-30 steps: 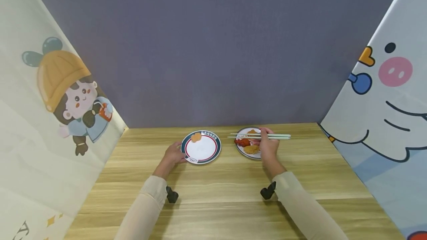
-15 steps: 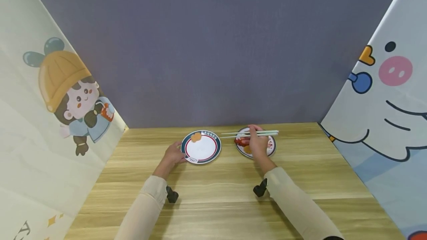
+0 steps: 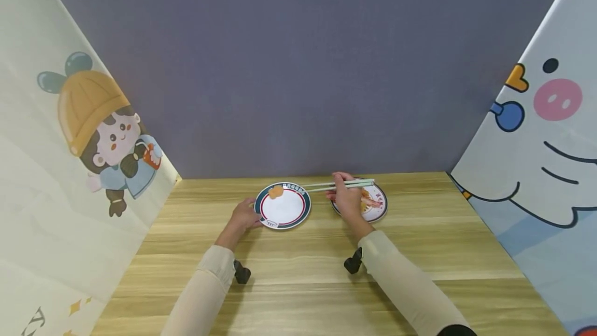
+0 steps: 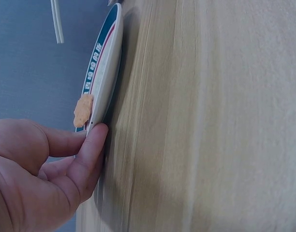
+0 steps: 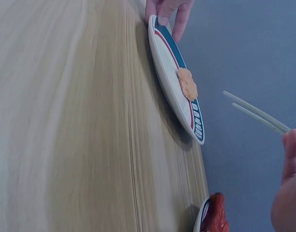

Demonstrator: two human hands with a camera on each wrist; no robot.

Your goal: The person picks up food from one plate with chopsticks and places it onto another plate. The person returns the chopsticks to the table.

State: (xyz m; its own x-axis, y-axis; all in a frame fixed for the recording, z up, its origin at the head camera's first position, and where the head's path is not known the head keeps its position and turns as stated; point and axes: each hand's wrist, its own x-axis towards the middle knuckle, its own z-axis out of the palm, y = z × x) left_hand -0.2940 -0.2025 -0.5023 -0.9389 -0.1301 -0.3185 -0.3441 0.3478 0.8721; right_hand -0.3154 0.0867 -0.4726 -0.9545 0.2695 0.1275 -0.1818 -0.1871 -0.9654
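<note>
My left hand pinches the left rim of a white plate with a dark green band and a red ring; the left wrist view shows thumb above, fingers below. A flat orange-tan food piece lies near that plate's far rim. My right hand holds a pair of pale green chopsticks that point left. Their tips are raised and slightly apart, with nothing between them. Below the right hand stands a smaller dark-rimmed plate, partly hidden by the hand. A red, glossy food piece lies on it in the right wrist view.
Both plates stand near the back of the wood-grain table. A dark grey panel rises behind it. Printed panels flank the table, with a cartoon child on the left and a pig snout on the right.
My right hand has moved left with the chopsticks, bringing their tips toward the larger plate and uncovering the smaller plate's right side. My left hand still holds the rim.
</note>
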